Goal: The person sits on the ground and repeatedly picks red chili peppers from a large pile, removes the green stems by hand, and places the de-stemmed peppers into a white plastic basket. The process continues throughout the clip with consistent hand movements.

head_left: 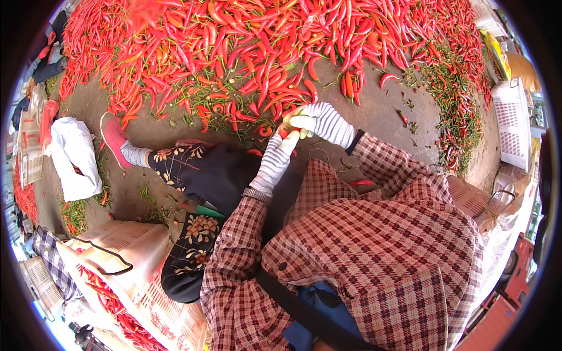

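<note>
My left hand, in a striped glove, grips a red chilli pepper that is mostly covered by the fingers. Against it, my right hand in a matching glove has its fingers pinched together at the pepper's end; the stem is hidden. Both hands are just above the near edge of a wide pile of red chilli peppers on the ground. Green stems are scattered along that edge. A loose red pepper lies below my right forearm.
A crate lined with paper holds red peppers at lower left. Beyond my outstretched leg lies a white sack. Stems and small peppers form a heap on the right, near a white plastic crate. A tan crate stands behind my right elbow.
</note>
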Motion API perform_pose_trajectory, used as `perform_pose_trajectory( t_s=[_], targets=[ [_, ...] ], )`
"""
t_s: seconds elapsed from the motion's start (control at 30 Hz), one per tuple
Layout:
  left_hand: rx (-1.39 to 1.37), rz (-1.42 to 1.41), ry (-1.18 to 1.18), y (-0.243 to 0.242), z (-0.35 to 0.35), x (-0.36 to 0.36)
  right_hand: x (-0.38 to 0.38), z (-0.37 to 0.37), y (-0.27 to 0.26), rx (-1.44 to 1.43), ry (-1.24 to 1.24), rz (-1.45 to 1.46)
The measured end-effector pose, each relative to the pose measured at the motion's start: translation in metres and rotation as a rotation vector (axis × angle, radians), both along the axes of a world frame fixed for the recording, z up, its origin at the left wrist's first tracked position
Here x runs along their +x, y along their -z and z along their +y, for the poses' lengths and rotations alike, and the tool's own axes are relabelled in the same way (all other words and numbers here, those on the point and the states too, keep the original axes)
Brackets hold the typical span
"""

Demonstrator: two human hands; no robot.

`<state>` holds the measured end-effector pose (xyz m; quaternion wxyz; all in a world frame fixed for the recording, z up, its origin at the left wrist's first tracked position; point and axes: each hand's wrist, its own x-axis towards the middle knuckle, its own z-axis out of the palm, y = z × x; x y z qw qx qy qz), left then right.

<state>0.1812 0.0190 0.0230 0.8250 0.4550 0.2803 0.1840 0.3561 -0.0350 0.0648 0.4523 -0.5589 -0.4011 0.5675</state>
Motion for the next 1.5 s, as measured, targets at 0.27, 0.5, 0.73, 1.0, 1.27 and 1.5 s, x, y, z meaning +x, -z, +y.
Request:
perform_pose_trajectory(
  t_s=[0.27, 0.5, 0.73, 1.0, 1.27, 1.5],
  targets=[
    [-0.568, -0.141, 0.154, -0.015, -0.003, -0.013, 0.075, 0.029, 0.043, -0.197, 0.112, -1.306],
    [-0.302, -0.212, 0.090, -0.021, 0.004, 0.000, 0.219, 0.049, 0.111, -0.456, 0.944, -0.977],
    [-0.277, 0.021, -0.241, -0.008, 0.005, -0.005, 0.144, 0.014, 0.079, -0.041, 0.617, -0.875],
    [-0.205, -0.016, -0.030, -0.031, 0.002, 0.009, -0.004, -0.008, 0.002, -0.061, 0.257, 0.133],
    [-0.434, 0.185, 0.237, -0.041, -0.009, 0.016, 0.017, -0.007, 0.020, 0.123, -0.258, -1.213],
    [-0.525, -0.058, 0.088, -0.042, -0.008, 0.027, 0.242, 0.089, 0.020, 0.268, 0.665, -1.405]
  ],
)
